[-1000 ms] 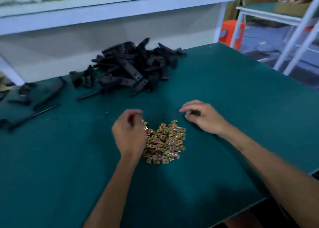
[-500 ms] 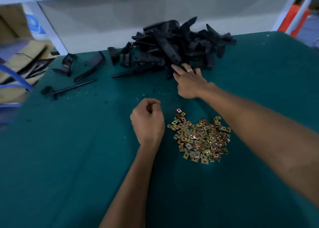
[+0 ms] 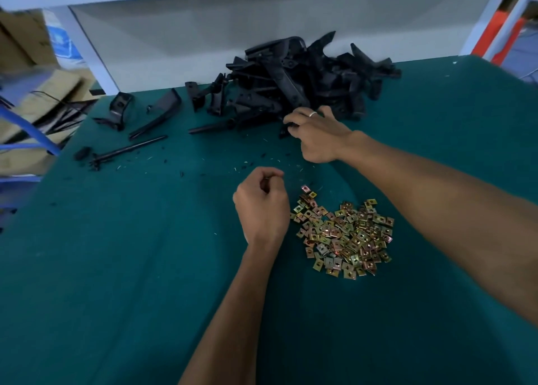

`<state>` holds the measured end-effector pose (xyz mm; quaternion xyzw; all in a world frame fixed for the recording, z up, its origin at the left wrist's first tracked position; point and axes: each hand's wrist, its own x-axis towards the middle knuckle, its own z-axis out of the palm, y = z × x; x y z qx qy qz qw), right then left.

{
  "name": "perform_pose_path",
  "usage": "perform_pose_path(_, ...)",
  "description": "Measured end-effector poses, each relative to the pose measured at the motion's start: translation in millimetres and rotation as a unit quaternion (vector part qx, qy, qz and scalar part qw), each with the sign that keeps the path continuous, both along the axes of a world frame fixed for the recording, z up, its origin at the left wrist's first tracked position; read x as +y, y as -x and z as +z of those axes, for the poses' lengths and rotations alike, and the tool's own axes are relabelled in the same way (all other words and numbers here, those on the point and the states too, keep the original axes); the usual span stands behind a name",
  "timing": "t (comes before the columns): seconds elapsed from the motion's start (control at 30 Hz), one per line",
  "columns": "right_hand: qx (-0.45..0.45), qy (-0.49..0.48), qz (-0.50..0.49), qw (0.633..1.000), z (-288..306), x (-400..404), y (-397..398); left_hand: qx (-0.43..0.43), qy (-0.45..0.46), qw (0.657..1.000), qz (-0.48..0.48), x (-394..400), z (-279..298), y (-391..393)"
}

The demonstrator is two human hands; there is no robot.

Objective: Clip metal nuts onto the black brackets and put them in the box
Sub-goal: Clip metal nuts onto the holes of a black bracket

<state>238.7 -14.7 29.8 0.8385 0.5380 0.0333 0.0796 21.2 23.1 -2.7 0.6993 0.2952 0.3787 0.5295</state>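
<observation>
My right hand reaches to the near edge of the bracket pile, fingers curled down onto a black bracket at the pile's front; a ring shows on one finger. I cannot tell for sure how firmly the piece is gripped, as my fingers hide most of it, but they are bent round it. My left hand sits nearer me on the tabletop, curled into a loose fist with thumb and forefinger pinched together; something small may be between them, too small to make out. Just beside that hand, to its right, lies the heap of nuts, gold and brassy squares spread flat on the green surface, under my right forearm. The brackets are heaped at the far side against a pale wall, well apart from the nuts. A few loose brackets and a thin black rod lie to the left of the pile, with small black and white scraps scattered between. Beyond the tabletop's left edge stand cardboard boxes, blurred, and a white post rises at the far left corner. An orange shape shows at the far right.
</observation>
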Motion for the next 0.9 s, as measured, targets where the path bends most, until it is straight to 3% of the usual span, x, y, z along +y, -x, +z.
perform_pose_path(0.1, -0.005, -0.152, 0.083, 0.985, -0.4, -6.0, 9.6, -0.004, 0.0, 1.0, 0.001, -0.6, 0.1, -0.5)
perform_pose_path(0.2, 0.0, -0.242, -0.054, 0.969, 1.6, 11.4, 14.8, -0.006, -0.002, 1.0, -0.003, -1.5, 1.3, -1.2)
perform_pose_path(0.27, 0.025, -0.187, -0.216, 0.958, 3.6, 27.1, 18.1, -0.005, -0.006, 1.0, -0.002, -1.0, 1.4, -0.6)
perform_pose_path(0.33, 0.049, -0.118, -0.28, 0.952, 3.1, 36.6, 25.9, -0.004, -0.002, 1.0, 0.002, 0.5, 0.3, -0.1)
perform_pose_path(0.43, 0.012, -0.133, -0.255, 0.958, 0.4, 47.7, 33.1, -0.01, 0.007, 1.0, 0.003, 1.1, 0.0, -0.9)
perform_pose_path(0.6, 0.108, -0.13, -0.247, 0.954, 13.6, 45.1, 37.3, -0.006, 0.013, 1.0, 0.0, 1.1, 1.1, -1.3)
perform_pose_path(0.73, 0.126, -0.053, -0.285, 0.949, 18.8, 30.5, 33.0, -0.01, 0.017, 1.0, -0.007, 0.7, 0.1, -0.1)
perform_pose_path(0.9, 0.125, -0.096, -0.295, 0.942, 25.2, 12.7, 31.2, -0.013, 0.024, 1.0, -0.004, 1.1, 0.1, 1.0)
